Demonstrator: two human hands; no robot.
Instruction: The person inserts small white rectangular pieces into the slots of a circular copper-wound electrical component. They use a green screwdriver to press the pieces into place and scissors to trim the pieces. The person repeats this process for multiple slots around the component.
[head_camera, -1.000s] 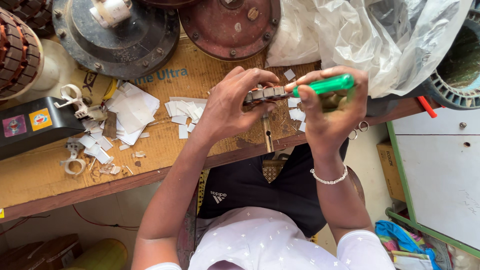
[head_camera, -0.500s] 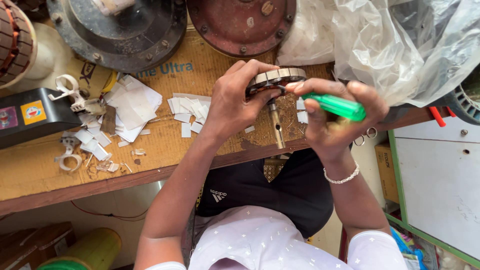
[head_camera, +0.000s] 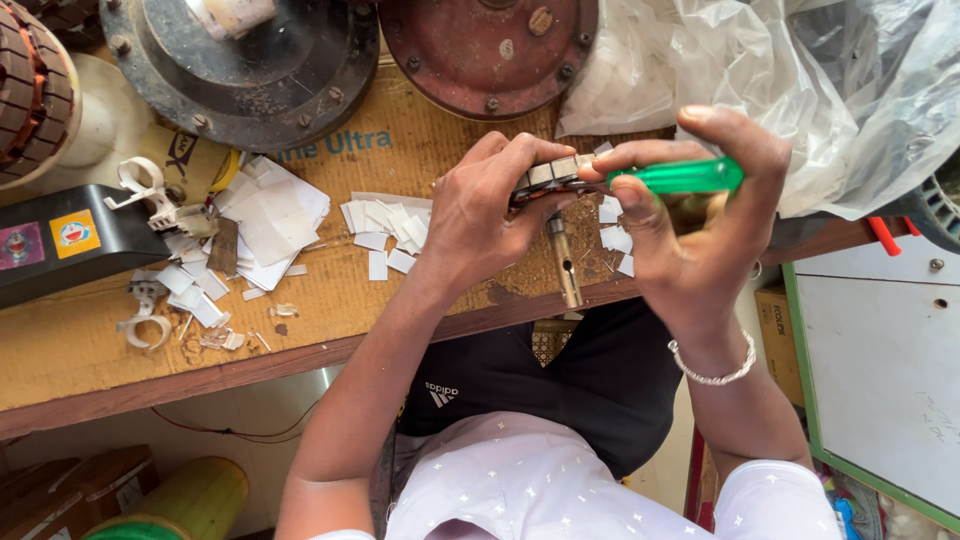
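Left hand (head_camera: 490, 215) is gripping a metal part (head_camera: 550, 175) above the desk's (head_camera: 330, 310) front edge; right hand (head_camera: 700, 230), now higher, is holding a green-handled screwdriver (head_camera: 680, 177) level. Paper scraps (head_camera: 385, 225) are lying beside them.

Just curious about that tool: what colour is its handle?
Translucent green: the plastic screwdriver handle in the right hand, seen clearest in the head view.

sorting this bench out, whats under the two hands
Under the left hand and right hand lie white paper slips on the cardboard-covered bench and a metal rod. Anything directly beneath the palms is hidden.
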